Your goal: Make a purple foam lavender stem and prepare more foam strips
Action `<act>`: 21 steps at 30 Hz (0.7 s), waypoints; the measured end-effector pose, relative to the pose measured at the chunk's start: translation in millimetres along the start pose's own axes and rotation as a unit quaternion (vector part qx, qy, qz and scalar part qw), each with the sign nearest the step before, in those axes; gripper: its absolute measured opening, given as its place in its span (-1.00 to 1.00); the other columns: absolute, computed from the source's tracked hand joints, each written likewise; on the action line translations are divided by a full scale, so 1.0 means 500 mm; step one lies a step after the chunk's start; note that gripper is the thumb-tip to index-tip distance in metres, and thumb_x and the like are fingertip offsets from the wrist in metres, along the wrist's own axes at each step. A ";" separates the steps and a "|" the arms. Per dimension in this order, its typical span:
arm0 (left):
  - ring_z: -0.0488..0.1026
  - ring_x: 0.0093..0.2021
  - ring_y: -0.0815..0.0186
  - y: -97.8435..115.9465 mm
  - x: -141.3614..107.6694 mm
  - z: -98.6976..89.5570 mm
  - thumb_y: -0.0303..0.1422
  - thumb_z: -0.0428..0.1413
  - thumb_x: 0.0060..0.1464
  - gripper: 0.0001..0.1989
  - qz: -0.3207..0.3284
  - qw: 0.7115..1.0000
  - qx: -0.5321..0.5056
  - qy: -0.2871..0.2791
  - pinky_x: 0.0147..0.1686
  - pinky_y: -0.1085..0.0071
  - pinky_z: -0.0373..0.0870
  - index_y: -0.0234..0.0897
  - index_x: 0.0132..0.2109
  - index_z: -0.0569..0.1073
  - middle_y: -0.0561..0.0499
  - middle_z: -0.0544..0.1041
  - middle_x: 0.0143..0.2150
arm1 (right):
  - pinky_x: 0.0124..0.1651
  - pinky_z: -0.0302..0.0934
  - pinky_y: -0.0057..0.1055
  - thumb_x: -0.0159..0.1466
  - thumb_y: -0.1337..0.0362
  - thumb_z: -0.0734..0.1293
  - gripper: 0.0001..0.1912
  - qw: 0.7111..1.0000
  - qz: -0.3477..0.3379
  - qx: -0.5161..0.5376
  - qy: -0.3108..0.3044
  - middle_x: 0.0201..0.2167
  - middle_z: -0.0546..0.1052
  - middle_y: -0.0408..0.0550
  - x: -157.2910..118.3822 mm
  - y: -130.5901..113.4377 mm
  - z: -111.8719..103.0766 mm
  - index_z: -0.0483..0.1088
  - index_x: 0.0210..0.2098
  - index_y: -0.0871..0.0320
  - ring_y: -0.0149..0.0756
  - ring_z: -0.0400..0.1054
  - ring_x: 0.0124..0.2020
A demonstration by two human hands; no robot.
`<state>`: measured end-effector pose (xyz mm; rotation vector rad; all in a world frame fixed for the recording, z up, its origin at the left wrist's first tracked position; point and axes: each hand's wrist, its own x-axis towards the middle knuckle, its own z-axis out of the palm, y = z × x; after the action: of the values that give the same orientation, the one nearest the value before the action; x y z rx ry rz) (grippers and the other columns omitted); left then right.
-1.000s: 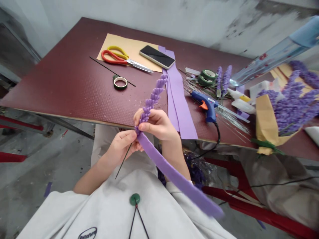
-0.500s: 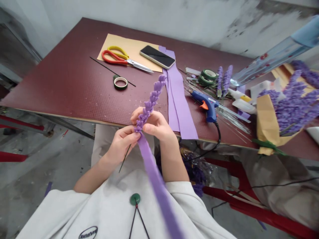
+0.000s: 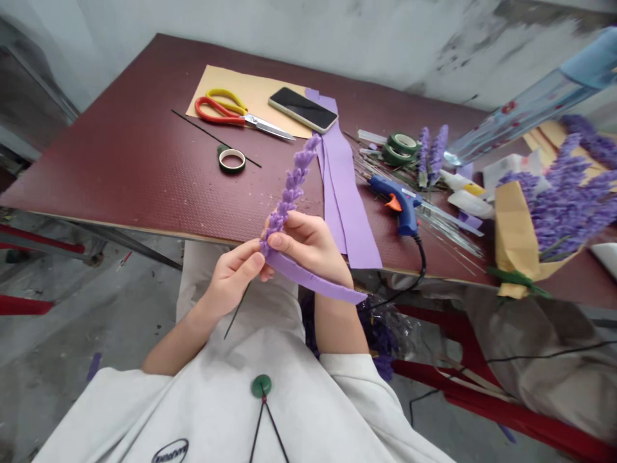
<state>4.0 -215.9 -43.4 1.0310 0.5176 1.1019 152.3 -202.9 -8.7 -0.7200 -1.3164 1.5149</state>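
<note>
A purple paper lavender flower (image 3: 295, 183) tilts up and to the right between my two hands, in front of the table edge. My left hand (image 3: 236, 273) pinches the flower's lower end, where its thin dark stem (image 3: 236, 314) slants down below the fingers. My right hand (image 3: 308, 247) is closed around the blossom just above, thumb in front, the other fingertips partly hidden behind it. From the base of the blossom a loose purple paper strip (image 3: 315, 281) runs to the right, across my right wrist.
On the dark red table (image 3: 144, 167) lie scissors (image 3: 241, 116), a phone (image 3: 303, 109), green tape (image 3: 231, 159), purple strips (image 3: 344, 193) and a blue glue gun (image 3: 398, 199) with a cord. A wrapped lavender bouquet (image 3: 518, 225) and a clear bottle (image 3: 525, 106) stand at the right.
The strip's free end has swung up from my lap to lie rightward across my right wrist. My right fingers have shifted on the blossom, and the flower has turned slightly.
</note>
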 end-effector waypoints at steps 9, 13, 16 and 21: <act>-0.06 -0.66 0.52 0.028 0.014 0.016 -0.27 0.20 -0.06 -0.65 -0.250 0.921 -0.282 -0.102 -0.81 0.65 -0.07 -0.31 -0.62 0.25 0.16 0.02 -0.65 | -0.31 0.26 -0.49 0.20 0.17 0.36 -0.81 0.989 -0.115 -0.005 -0.092 -0.43 0.42 -0.13 0.046 0.037 -0.020 0.41 -0.38 0.20 -0.47 0.32 -0.39; -0.03 -0.64 0.53 0.026 0.013 0.017 -0.27 0.24 -0.11 -0.69 -0.198 0.954 -0.223 -0.034 -0.76 0.66 0.01 -0.32 -0.57 0.31 0.17 0.07 -0.64 | -0.29 0.23 -0.48 0.20 0.14 0.35 -0.79 0.993 -0.099 -0.041 -0.055 -0.38 0.42 -0.14 0.037 0.029 -0.016 0.40 -0.32 0.18 -0.47 0.30 -0.37; 0.03 -0.64 0.55 0.022 0.008 0.013 -0.22 0.25 -0.09 -0.73 -0.136 0.986 -0.089 0.037 -0.70 0.63 0.04 -0.33 -0.48 0.40 0.17 0.14 -0.61 | -0.28 0.17 -0.48 0.12 0.15 0.42 -0.76 0.986 -0.093 -0.139 0.008 -0.40 0.39 -0.18 0.020 0.009 -0.009 0.39 -0.32 0.16 -0.48 0.25 -0.37; 0.17 -0.52 0.47 0.019 0.000 0.003 -0.21 0.16 0.06 -0.70 0.039 0.976 0.205 0.056 -0.56 0.52 0.14 -0.31 -0.51 0.41 0.10 0.23 -0.54 | -0.41 0.08 -0.51 0.10 0.21 0.43 -0.79 0.975 -0.054 -0.208 0.058 -0.53 0.33 -0.24 0.002 -0.014 0.006 0.36 -0.44 0.18 -0.52 0.15 -0.49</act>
<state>0.6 -215.4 -34.5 1.3620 0.8250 1.1539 151.1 -203.7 -1.3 -0.9671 -1.5761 1.1008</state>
